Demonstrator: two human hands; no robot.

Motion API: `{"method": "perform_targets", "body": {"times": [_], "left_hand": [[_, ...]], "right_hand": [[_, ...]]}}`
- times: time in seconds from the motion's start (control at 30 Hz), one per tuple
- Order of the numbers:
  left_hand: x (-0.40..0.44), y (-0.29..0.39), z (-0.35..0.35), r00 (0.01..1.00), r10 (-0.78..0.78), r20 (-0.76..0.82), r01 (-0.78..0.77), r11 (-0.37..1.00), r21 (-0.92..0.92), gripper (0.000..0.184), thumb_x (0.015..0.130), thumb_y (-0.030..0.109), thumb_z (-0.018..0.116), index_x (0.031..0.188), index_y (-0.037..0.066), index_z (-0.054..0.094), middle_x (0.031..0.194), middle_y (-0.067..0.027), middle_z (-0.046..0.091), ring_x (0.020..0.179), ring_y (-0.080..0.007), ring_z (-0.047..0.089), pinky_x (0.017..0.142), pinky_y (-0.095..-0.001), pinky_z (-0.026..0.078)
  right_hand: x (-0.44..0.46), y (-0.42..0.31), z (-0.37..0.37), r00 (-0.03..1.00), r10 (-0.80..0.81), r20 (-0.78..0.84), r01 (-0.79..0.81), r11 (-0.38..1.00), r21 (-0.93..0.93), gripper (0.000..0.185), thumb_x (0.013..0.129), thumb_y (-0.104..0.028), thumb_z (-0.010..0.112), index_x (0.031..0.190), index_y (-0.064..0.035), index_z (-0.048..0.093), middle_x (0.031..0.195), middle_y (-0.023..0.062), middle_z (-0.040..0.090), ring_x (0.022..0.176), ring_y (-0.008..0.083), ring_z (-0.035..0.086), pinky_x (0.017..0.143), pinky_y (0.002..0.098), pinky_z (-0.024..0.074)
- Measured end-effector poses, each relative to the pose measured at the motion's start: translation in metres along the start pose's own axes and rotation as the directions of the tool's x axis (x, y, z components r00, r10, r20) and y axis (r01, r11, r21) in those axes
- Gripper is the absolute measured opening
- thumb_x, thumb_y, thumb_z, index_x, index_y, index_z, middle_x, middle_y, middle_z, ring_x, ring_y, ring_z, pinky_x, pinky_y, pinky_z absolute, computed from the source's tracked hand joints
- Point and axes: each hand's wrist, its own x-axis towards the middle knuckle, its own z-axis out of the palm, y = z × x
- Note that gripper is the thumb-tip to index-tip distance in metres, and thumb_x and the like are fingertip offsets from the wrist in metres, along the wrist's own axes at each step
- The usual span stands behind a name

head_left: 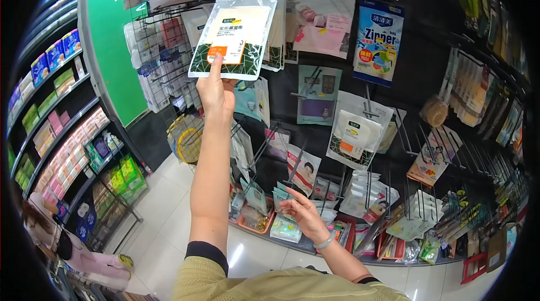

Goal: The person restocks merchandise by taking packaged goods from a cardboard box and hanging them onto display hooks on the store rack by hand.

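My left hand [216,90] is raised at arm's length. Its thumb presses the front of a flat packet of steamer cloth [256,28], near the bottom edge. The packet has a clear border, a cream upper part, a dark green patterned lower part and an orange label, and it faces me in front of the hanging goods. Lower down, my right hand [306,216] is held out with fingers apart and nothing visible in them; its wrist wears a band. Hanging above and right of that hand is a similar green-and-cream packet [359,132].
A blue Zipper bag pack [378,42] and a pink-and-white packet [324,23] hang on the dark display wall. Metal hooks [405,132] jut out at right. Trays of goods [256,219] line the bottom ledge. Stocked shelves [62,127] and a person in pink trousers [93,259] are at left.
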Motion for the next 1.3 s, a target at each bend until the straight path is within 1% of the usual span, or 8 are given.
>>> {"method": "perform_targets", "body": {"times": [0.5,0.67,0.97,1.03,1.13,1.17,1.2,1.3], "left_hand": [[0.039,-0.097,-0.016,0.949,-0.313,-0.035,0.297,0.927,-0.229,0.041,0.085,0.018,0.059,0.120,0.003,0.043,0.118,-0.0108,0.050,0.108,-0.0291,0.051,0.092,-0.0470,0.043],[0.038,-0.119,-0.029,0.777,-0.616,-0.128,0.546,0.761,-0.350,0.077,0.088,0.037,0.051,0.133,-0.008,0.009,0.129,-0.0352,0.028,0.122,-0.0461,0.031,0.101,-0.0529,0.029],[-0.115,-0.084,0.004,0.976,0.073,-0.204,-0.050,0.992,0.117,0.016,0.086,0.009,0.045,0.100,0.001,0.043,0.098,-0.0159,0.054,0.085,-0.0214,0.054,0.077,-0.0303,0.042],[-0.165,-0.098,-0.001,0.982,0.190,0.009,-0.188,0.964,0.189,0.006,0.081,0.003,0.043,0.082,0.001,0.048,0.087,-0.0132,0.056,0.078,-0.0184,0.053,0.073,-0.0281,0.042],[-0.275,-0.113,0.022,0.956,-0.043,0.291,-0.026,0.973,0.230,0.011,0.075,0.000,0.043,0.069,0.000,0.052,0.079,-0.0115,0.057,0.075,-0.0180,0.053,0.071,-0.0283,0.041],[-0.313,-0.123,0.027,0.902,-0.197,0.385,0.058,0.938,0.343,0.006,0.075,0.003,0.050,0.070,0.001,0.054,0.076,-0.0110,0.057,0.075,-0.0214,0.054,0.071,-0.0313,0.041],[-0.349,-0.132,0.034,0.812,-0.172,0.557,-0.142,0.869,0.474,0.005,0.073,0.007,0.058,0.072,0.002,0.056,0.074,-0.0109,0.057,0.077,-0.0253,0.054,0.072,-0.0344,0.041],[-0.461,-0.150,0.073,0.458,-0.181,0.870,-0.240,0.918,0.317,0.011,0.071,0.012,0.064,0.074,0.003,0.058,0.076,-0.0110,0.058,0.078,-0.0273,0.055,0.072,-0.0368,0.041]], "right_hand": [[-0.045,0.003,-0.015,0.973,-0.035,-0.230,0.023,0.998,-0.053,0.046,0.088,-0.018,0.053,0.129,-0.0025,0.039,0.099,0.0107,0.060,0.091,0.0151,0.056,0.079,0.0283,0.0445],[-0.088,0.038,-0.036,0.924,0.006,-0.382,-0.021,0.999,-0.036,0.041,0.089,-0.018,0.052,0.127,-0.0034,0.043,0.100,0.0091,0.060,0.090,0.0136,0.056,0.078,0.0269,0.0442],[-0.177,0.052,-0.049,0.800,0.070,-0.596,-0.107,0.994,-0.028,0.034,0.089,-0.020,0.052,0.120,-0.0048,0.050,0.098,0.0067,0.061,0.087,0.0126,0.057,0.076,0.0262,0.0449],[-0.193,0.047,-0.054,0.771,0.074,-0.633,-0.079,0.997,0.021,0.033,0.089,-0.023,0.052,0.117,-0.0047,0.052,0.097,0.0059,0.062,0.089,0.0131,0.057,0.076,0.0270,0.0449],[-0.216,0.047,-0.079,0.745,0.109,-0.658,0.016,0.984,0.180,0.033,0.090,-0.027,0.050,0.114,-0.0054,0.053,0.097,0.0062,0.061,0.090,0.0133,0.057,0.079,0.0281,0.0446],[-0.224,0.050,-0.094,0.752,0.113,-0.649,0.070,0.966,0.250,0.034,0.090,-0.029,0.049,0.114,-0.0057,0.052,0.099,0.0068,0.061,0.090,0.0134,0.057,0.080,0.0284,0.0444],[-0.234,0.051,-0.103,0.756,0.112,-0.645,0.131,0.939,0.318,0.034,0.091,-0.031,0.047,0.114,-0.0060,0.052,0.101,0.0075,0.060,0.091,0.0135,0.056,0.081,0.0287,0.0442],[-0.255,0.012,-0.089,0.669,0.031,-0.743,0.442,0.787,0.431,0.038,0.092,-0.035,0.040,0.116,-0.0064,0.049,0.105,0.0088,0.058,0.094,0.0162,0.055,0.085,0.0315,0.0433]]}}
